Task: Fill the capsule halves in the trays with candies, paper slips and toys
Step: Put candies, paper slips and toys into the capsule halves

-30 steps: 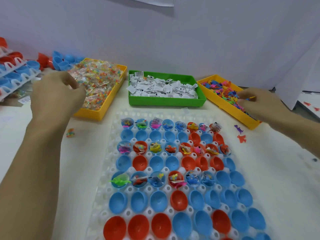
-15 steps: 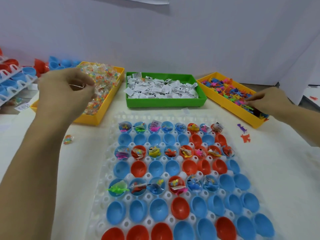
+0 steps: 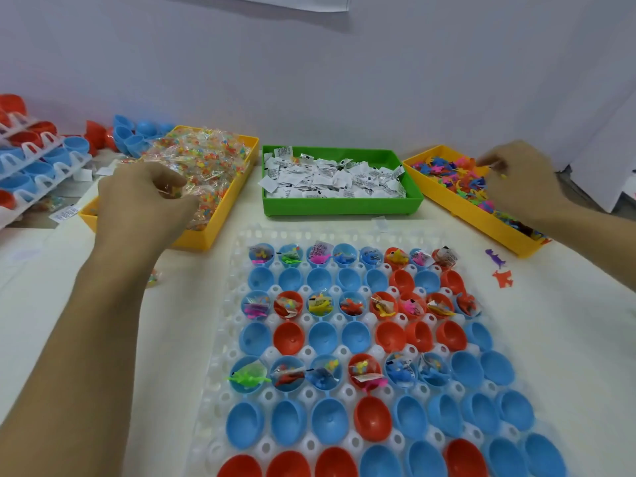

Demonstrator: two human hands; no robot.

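Note:
A white tray holds rows of blue and red capsule halves; three rows carry candy, slips and toys, the rows between them are bare. My left hand hovers over the yellow bin of wrapped candies and pinches a candy packet. My right hand reaches into the yellow bin of small plastic toys, fingers curled on a toy. Between the two bins stands a green bin of folded paper slips.
Stacked trays of red and blue capsule halves and loose halves lie at the far left. Two stray toys lie on the table right of the tray; a loose candy lies left of it. A white wall stands behind.
My left hand has dropped lower over the candy bin. My right hand has moved further back into the toy bin. The view has tilted down slightly.

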